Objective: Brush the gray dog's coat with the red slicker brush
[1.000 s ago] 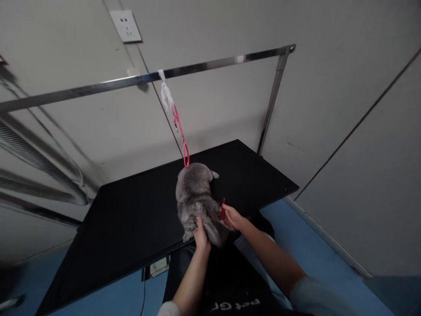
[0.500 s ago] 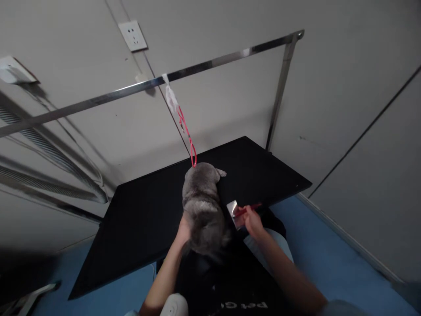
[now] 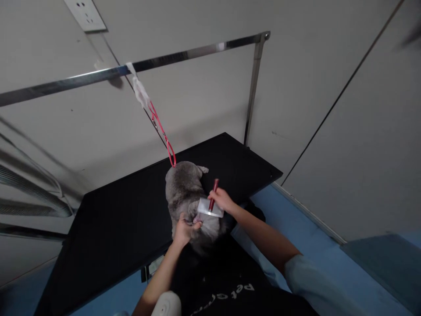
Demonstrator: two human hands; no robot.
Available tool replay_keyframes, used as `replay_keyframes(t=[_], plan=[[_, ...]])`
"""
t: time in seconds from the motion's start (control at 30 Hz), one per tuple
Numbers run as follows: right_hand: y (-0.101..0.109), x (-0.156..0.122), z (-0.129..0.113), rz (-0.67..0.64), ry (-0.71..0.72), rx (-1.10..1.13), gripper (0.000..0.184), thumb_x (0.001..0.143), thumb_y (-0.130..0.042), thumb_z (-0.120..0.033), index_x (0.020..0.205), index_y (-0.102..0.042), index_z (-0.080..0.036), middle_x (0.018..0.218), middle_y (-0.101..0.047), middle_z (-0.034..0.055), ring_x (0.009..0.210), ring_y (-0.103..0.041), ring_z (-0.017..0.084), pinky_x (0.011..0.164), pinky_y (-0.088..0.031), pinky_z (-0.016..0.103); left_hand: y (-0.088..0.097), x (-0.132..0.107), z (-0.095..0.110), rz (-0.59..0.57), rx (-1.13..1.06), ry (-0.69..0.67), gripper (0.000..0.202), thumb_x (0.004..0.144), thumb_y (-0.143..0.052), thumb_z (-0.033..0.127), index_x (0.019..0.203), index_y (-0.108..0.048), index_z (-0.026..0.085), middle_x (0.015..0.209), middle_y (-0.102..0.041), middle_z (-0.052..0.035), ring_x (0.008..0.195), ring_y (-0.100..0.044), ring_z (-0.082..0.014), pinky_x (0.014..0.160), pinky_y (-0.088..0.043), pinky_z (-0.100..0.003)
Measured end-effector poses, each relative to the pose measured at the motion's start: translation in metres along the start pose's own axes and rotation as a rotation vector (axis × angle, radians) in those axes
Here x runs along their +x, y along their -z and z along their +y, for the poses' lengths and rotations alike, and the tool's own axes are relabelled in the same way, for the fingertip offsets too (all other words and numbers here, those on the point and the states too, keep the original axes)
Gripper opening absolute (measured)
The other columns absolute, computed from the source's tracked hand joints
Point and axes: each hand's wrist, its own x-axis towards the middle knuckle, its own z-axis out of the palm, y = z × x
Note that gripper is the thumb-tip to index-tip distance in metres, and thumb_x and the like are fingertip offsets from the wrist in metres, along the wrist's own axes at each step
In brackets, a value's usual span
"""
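A grey furry pet point(image 3: 184, 182), its kind unclear, lies on the black grooming table point(image 3: 121, 228) at the edge nearest me. My left hand point(image 3: 184, 230) grips fur at the pet's near end, thumb and fingers drawn together. In my right hand point(image 3: 222, 199) is a slicker brush point(image 3: 210, 207), held by its dark red handle. The brush's flat head lies against the parted fur, just right of my left hand. A red grooming loop point(image 3: 171, 156) reaches down to the pet's far end. What my left fingertips pinch is partly hidden.
A metal bar point(image 3: 88, 77) crosses above the table on an upright post point(image 3: 253, 92). White cloth point(image 3: 140, 90) ties the red loop to it. Grey hoses point(image 3: 36, 195) run along the wall at left, below a socket point(image 3: 86, 15). My black apron point(image 3: 223, 281) meets the table edge.
My right hand has brought the brush from beside the pet onto its fur. My left hand has moved from the pet's side to grip fur on top. The view has shifted right.
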Motion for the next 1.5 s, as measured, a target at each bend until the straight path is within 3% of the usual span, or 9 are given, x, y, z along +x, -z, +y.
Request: replay_keyframes(t=[0.4,0.63,0.77,0.9,1.03,1.13,1.3,1.4,1.5], plan=[[-0.017,0.024,-0.019,0.02,0.137,-0.095,0.014,0.083,-0.05,-0.031,0.081,-0.058,-0.019,0.073,-0.065,0.0012,0.069,-0.059,0.015,0.064,-0.044,0.024,0.003,0.001,-0.005,-0.103,-0.078,0.014,0.044,0.061,-0.074,0.04,0.096,-0.057,0.018,0.086,-0.071,-0.0064,0.081,-0.069,-0.024,0.073,-0.055,-0.036],[-0.027,0.024,-0.031,-0.05,0.195,-0.157,0.013,0.082,-0.053,-0.032,0.083,-0.058,-0.02,0.067,-0.062,-0.0003,0.063,-0.057,0.015,0.059,-0.04,0.023,-0.002,0.002,0.0,0.005,-0.117,-0.013,0.039,0.062,-0.072,0.04,0.089,-0.057,0.016,0.08,-0.07,-0.0063,0.075,-0.068,-0.0222,0.072,-0.053,-0.034],[-0.035,0.018,-0.033,-0.334,0.222,-0.261,0.013,0.079,-0.057,-0.031,0.077,-0.058,-0.019,0.063,-0.061,-0.0007,0.057,-0.054,0.014,0.055,-0.038,0.023,-0.011,-0.003,-0.005,0.071,-0.094,0.002,0.047,0.058,-0.074,0.039,0.092,-0.05,0.018,0.076,-0.066,-0.0024,0.069,-0.065,-0.0191,0.068,-0.052,-0.032],[-0.04,0.012,-0.038,-0.125,0.299,-0.294,0.012,0.085,-0.05,-0.028,0.086,-0.058,-0.019,0.072,-0.063,0.0008,0.062,-0.056,0.014,0.06,-0.039,0.023,-0.014,-0.007,-0.018,0.168,-0.026,0.039,0.063,0.054,-0.076,0.041,0.103,-0.045,0.017,0.086,-0.063,-0.0044,0.079,-0.064,-0.0204,0.076,-0.051,-0.034],[-0.048,0.006,-0.047,-0.412,0.322,-0.436,0.01,0.081,-0.057,-0.028,0.076,-0.059,-0.019,0.062,-0.06,-0.0009,0.056,-0.053,0.014,0.057,-0.036,0.023,-0.016,-0.012,-0.02,0.178,-0.038,0.004,0.075,0.056,-0.076,0.041,0.116,-0.039,0.016,0.1,-0.06,-0.009,0.09,-0.062,-0.0219,0.083,-0.049,-0.035],[-0.056,0.004,-0.056,-0.195,0.365,-0.517,0.013,0.085,-0.053,-0.03,0.083,-0.059,-0.018,0.072,-0.063,0.002,0.064,-0.055,0.015,0.061,-0.037,0.024,-0.018,-0.016,-0.017,0.217,-0.039,0.016,0.079,0.055,-0.077,0.04,0.12,-0.038,0.016,0.106,-0.058,-0.01,0.095,-0.061,-0.023,0.087,-0.047,-0.039],[-0.067,-0.004,-0.067,-0.477,0.361,-0.744,0.017,0.085,-0.055,-0.034,0.084,-0.058,-0.018,0.076,-0.064,0.0036,0.068,-0.058,0.016,0.062,-0.038,0.024,-0.023,-0.019,-0.018,0.254,-0.135,-0.037,0.078,0.056,-0.078,0.036,0.12,-0.038,0.016,0.111,-0.056,-0.0107,0.099,-0.06,-0.0227,0.091,-0.046,-0.041],[-0.07,-0.007,-0.072,-0.245,0.406,-0.842,0.022,0.091,-0.046,-0.036,0.093,-0.057,-0.016,0.09,-0.065,0.0081,0.08,-0.06,0.018,0.068,-0.039,0.026,-0.026,-0.018,-0.019,0.312,-0.146,-0.043,0.077,0.054,-0.079,0.034,0.118,-0.04,0.018,0.113,-0.054,-0.0105,0.103,-0.058,-0.0239,0.094,-0.044,-0.043],[-0.072,-0.008,-0.075,-0.39,0.452,-0.86,0.022,0.09,-0.047,-0.037,0.095,-0.056,-0.017,0.089,-0.065,0.0069,0.08,-0.061,0.018,0.067,-0.039,0.026,-0.028,-0.018,-0.019,0.303,-0.186,-0.049,0.079,0.053,-0.08,0.033,0.119,-0.039,0.018,0.112,-0.054,-0.0101,0.102,-0.058,-0.0236,0.093,-0.044,-0.042]])
